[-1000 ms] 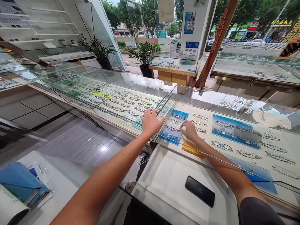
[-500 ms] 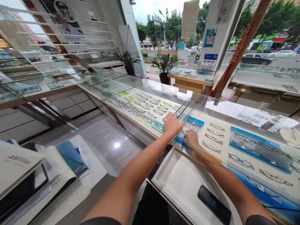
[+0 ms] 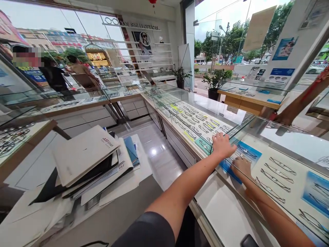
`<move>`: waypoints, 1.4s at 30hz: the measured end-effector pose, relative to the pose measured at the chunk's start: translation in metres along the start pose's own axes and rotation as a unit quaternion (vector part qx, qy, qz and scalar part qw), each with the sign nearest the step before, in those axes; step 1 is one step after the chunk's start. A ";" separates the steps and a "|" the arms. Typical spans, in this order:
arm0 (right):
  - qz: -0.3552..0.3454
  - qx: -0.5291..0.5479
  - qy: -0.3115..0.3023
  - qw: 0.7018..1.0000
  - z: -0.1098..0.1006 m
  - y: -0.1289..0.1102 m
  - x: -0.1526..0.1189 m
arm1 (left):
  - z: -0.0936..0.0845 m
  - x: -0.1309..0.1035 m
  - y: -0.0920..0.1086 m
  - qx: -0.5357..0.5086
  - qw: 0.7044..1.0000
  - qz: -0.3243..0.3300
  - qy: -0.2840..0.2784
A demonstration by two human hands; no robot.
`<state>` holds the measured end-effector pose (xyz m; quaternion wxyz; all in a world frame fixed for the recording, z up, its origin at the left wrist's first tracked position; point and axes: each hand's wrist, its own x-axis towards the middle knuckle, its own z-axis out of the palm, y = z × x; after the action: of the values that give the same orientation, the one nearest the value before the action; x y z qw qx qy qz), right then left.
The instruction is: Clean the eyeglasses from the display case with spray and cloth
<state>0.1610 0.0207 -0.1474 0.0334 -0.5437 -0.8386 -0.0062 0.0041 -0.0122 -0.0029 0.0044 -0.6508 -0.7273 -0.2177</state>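
Observation:
My left hand (image 3: 223,146) rests at the upper edge of the glass display counter (image 3: 238,128), its fingers bent over a glass panel where two counter sections meet. Just below and to the right, my right hand (image 3: 241,166) is inside the case, behind the glass. Its fingers are curled down beside the eyeglasses (image 3: 248,151) on a blue card (image 3: 254,146); the fingertips are hidden, so I cannot make out what they grip. Several more eyeglasses (image 3: 277,170) lie in a row to the right of this hand.
A stack of folders and papers (image 3: 86,151) lies on the grey table at left. Below my arms is a white drawer (image 3: 218,199) with a dark phone (image 3: 248,241) in it. Tiled floor (image 3: 156,151) runs between the counters. Other people (image 3: 82,73) are at the far left.
My view has swung left, so the folder stack and far counters show more fully. Both hands keep about the same place on the case, fingers barely changed.

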 end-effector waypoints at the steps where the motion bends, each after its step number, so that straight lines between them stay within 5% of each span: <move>1: 0.002 -0.005 0.000 1.000 0.001 0.000 0.000 | 0.001 0.000 0.000 -0.002 1.000 0.001 0.001; 24: 0.019 -0.003 -0.005 1.000 0.033 0.026 0.018 | 0.002 -0.002 0.000 0.002 1.000 0.003 0.007; 32: 0.006 -0.018 0.002 1.000 0.026 0.020 0.015 | 0.005 0.000 0.000 -0.004 1.000 0.005 0.014; 37: -0.006 0.008 -0.007 1.000 -0.002 0.006 -0.012 | 0.004 0.000 0.000 0.014 1.000 0.007 0.017; 42: -0.051 0.078 -0.046 0.995 -0.034 -0.017 -0.080 | 0.002 0.000 0.000 0.019 1.000 0.000 0.005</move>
<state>0.1796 -0.0604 -0.1179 0.0368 -0.4957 -0.8638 0.0824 0.0050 -0.0113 -0.0043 0.0206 -0.6494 -0.7314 -0.2070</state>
